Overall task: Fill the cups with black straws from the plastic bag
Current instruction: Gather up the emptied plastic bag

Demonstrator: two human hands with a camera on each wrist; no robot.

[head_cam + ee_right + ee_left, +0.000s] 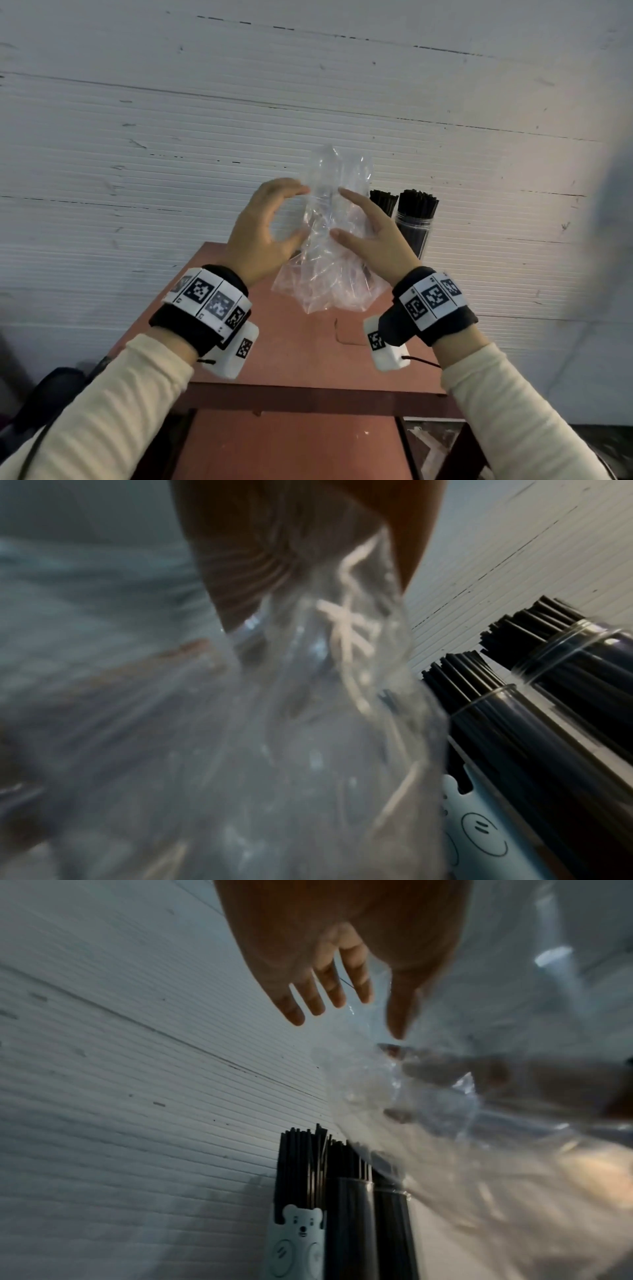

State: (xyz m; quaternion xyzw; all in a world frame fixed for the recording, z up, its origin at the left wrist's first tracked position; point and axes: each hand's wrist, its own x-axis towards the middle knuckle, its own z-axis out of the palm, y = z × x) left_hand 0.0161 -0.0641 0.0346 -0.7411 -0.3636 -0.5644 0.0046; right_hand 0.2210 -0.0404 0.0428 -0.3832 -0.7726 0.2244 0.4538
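The crumpled clear plastic bag [329, 246] stands upright on the far half of the reddish-brown table top [291, 342], its mouth uppermost, and appears empty of straws, though the film's glare hides its lower folds. The left hand [260, 233] and the right hand [370, 233] flank it with fingers extended and relaxed, thumb and fingertips lying against or just beside the film; neither hand is closed round it, a posture that seems suited to steadying or gathering a light, limp wrapper rather than drawing anything from it. Just behind and to the right of the bag, against the ribbed white wall panel [171, 137], stand the clear cylindrical cups [416, 226] packed with thin black straws [418, 202]; their placement at the rear keeps them out of the working space. The left wrist view shows three such bundles side by side, one in a pale blue cup with a bear face [298, 1240]; the right wrist view shows the bag close beside the nearest cup. Judged from this arrangement, filling is essentially complete and the bag remains to be set aside. Being slack and weightless, it could brush the tall cups and tip them.
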